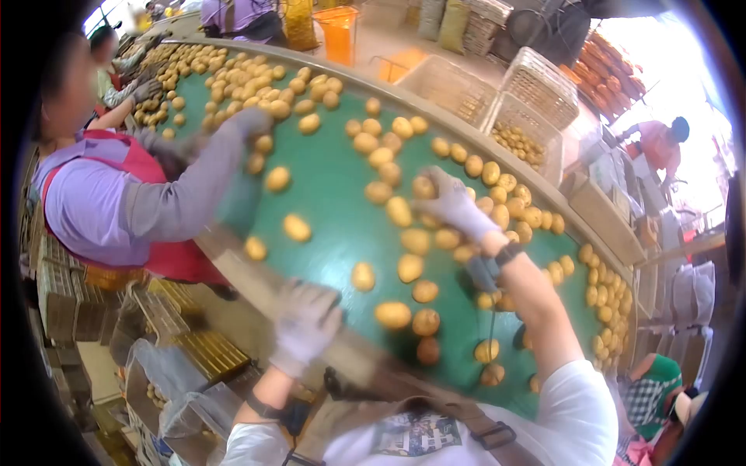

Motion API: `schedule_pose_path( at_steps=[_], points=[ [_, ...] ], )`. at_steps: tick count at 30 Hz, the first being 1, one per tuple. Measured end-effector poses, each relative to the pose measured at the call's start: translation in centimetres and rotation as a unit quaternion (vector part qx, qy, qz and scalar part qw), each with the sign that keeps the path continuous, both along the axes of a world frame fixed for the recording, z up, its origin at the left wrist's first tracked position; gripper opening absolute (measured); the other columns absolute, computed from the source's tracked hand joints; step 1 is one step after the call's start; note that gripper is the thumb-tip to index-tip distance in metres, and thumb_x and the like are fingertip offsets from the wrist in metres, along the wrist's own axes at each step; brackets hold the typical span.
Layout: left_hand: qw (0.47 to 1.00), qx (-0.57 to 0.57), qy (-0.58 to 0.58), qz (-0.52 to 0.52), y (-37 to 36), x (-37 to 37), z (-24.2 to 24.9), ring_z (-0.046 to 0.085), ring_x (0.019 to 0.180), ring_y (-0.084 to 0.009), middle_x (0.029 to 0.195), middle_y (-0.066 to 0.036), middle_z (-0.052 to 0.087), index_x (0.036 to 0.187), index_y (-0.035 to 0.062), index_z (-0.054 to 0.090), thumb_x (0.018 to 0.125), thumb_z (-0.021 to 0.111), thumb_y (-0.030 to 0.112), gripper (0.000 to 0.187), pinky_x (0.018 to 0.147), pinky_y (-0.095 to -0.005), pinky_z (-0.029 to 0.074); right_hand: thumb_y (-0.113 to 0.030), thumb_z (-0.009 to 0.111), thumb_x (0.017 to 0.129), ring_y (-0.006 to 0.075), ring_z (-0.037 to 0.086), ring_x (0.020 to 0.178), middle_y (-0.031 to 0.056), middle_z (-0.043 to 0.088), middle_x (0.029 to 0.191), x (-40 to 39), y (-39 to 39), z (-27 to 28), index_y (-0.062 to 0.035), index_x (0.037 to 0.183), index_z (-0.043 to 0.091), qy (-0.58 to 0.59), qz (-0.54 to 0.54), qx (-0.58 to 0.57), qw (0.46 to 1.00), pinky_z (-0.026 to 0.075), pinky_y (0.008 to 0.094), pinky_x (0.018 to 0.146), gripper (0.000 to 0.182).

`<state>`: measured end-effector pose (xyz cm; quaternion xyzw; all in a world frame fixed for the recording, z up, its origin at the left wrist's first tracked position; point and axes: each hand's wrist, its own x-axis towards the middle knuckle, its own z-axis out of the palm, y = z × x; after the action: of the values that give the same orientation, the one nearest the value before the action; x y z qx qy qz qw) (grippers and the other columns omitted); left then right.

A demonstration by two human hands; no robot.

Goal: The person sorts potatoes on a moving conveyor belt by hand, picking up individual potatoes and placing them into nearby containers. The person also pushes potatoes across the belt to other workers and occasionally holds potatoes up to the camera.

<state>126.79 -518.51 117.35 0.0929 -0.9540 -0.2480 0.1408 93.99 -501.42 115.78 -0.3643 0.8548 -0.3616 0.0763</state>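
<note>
My right hand, in a pale grey glove, reaches across the green conveyor belt. Its thumb and fingers are closed around a yellow-brown potato, with more potatoes lying close about it. At the near edge of the belt is my left hand, gloved the same way and slightly blurred by motion. Its fingers look loosely apart, and nothing shows in them. A potato lies on the belt a little beyond that hand. Nearer to me are a large potato and several darker ones.
A co-worker in a red apron reaches over the belt on the left. Many potatoes cover its far end. Beyond the far rail stand a bin and a crate with potatoes. Crates and plastic-lined boxes sit below left.
</note>
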Motion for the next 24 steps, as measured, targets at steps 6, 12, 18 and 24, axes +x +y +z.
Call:
schedule_pose_path(
  at_steps=[6, 12, 18, 24],
  points=[
    [0.999, -0.046, 0.025, 0.012, 11.0, 0.4, 1.4, 0.064, 0.099, -0.0298, 0.098, -0.007, 0.070, 0.097, 0.0157, 0.074, 0.084, 0.069, 0.021, 0.015, 0.110, -0.0512, 0.039, -0.040, 0.074, 0.084, 0.0404, 0.062, 0.098, 0.0211, 0.066, 0.108, 1.9, 12.3, 9.4, -0.0069, 0.115, 0.068, 0.218, 0.046, 0.028, 0.975, 0.049, 0.0491, 0.087, 0.046],
    [0.999, -0.032, 0.001, 0.007, 12.8, 2.3, 2.4, 0.063, 0.104, -0.0278, 0.101, -0.008, 0.070, 0.104, 0.0124, 0.071, 0.088, 0.068, 0.025, 0.021, 0.115, -0.0516, 0.036, -0.037, 0.066, 0.091, 0.0406, 0.061, 0.114, 0.0205, 0.063, 0.127, -0.6, 12.8, 6.7, -0.0104, 0.133, 0.059, 0.247, -0.013, -0.002, 0.969, 0.046, 0.0511, 0.099, 0.050],
    [0.999, -0.041, 0.006, -0.011, 12.9, 4.5, 1.5, 0.064, 0.104, -0.0277, 0.103, -0.009, 0.070, 0.106, 0.0108, 0.072, 0.088, 0.068, 0.023, 0.022, 0.115, -0.0506, 0.037, -0.028, 0.070, 0.085, 0.0418, 0.052, 0.126, 0.0184, 0.057, 0.135, 15.4, 22.8, 4.3, -0.0129, 0.126, 0.065, 0.290, 0.157, 0.115, 0.937, 0.041, 0.0548, 0.106, 0.045],
    [0.999, -0.050, 0.000, -0.002, 14.6, 3.9, 0.1, 0.066, 0.104, -0.0275, 0.101, -0.007, 0.073, 0.098, 0.0127, 0.075, 0.085, 0.068, 0.023, 0.018, 0.109, -0.0506, 0.039, -0.031, 0.069, 0.090, 0.0402, 0.048, 0.130, 0.0213, 0.051, 0.144, 14.5, 40.4, 6.3, -0.0095, 0.137, 0.059, 0.196, -0.208, 0.299, 0.910, 0.036, 0.0518, 0.109, 0.053]
  ],
)
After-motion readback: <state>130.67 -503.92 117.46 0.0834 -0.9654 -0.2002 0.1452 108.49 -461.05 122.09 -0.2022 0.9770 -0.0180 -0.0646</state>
